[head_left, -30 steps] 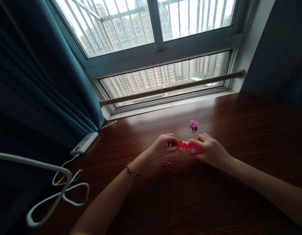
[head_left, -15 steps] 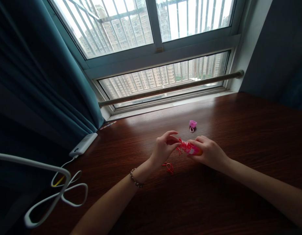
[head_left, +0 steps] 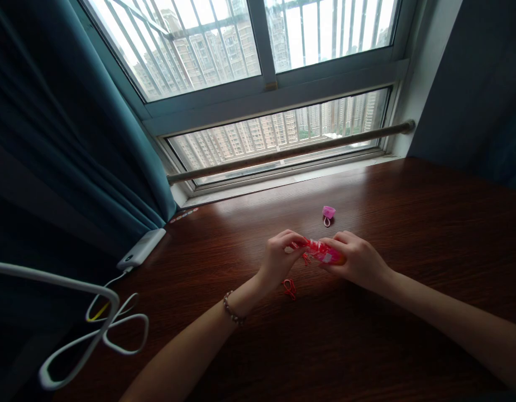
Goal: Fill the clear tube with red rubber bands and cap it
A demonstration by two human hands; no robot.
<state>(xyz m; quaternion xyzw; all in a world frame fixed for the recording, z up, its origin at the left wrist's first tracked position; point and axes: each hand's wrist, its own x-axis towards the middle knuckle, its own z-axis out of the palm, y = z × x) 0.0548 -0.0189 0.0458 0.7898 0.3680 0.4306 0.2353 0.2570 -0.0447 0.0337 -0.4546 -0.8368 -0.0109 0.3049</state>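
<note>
My right hand is wrapped round a small see-through container, pink with orange toward the palm, lying on its side just over the table. Thin red strings bunch at its left end. My left hand pinches these strings between thumb and fingers; some dangle below the fingertips. Beyond my right hand stands a pink cap with a pale loop. A small tangle of red string lies on the table near my left wrist. My fingers hide part of the container.
The dark brown wooden table reaches the window. A white power bank with a white cable lies at the left, beside the blue curtain. A metal rail crosses the lower window.
My left fingers have closed down onto the red strings, where the index finger was raised before. My right hand keeps its hold on the container. The view has shifted very slightly.
</note>
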